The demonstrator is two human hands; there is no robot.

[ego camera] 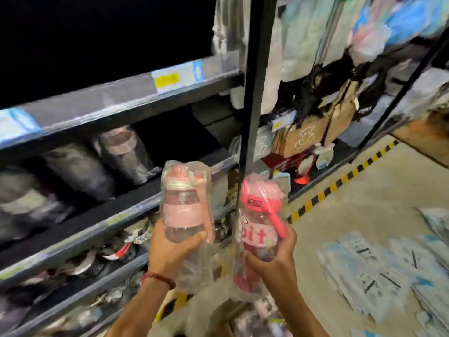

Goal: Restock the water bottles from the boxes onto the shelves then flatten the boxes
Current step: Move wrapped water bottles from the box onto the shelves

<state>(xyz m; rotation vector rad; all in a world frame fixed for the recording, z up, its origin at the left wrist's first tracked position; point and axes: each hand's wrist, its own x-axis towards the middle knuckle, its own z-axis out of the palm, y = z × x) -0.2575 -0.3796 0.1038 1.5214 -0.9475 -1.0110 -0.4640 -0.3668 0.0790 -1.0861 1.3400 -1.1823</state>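
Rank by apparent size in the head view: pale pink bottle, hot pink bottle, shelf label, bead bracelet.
1. Pale pink bottle and hot pink bottle: near equal, both partly hidden by the hands, so unranked.
2. Shelf label, farther off.
3. Bead bracelet.

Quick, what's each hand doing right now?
Left hand: grips a pale pink bottle in its plastic bag.
Right hand: grips a bright pink bottle, also bagged.
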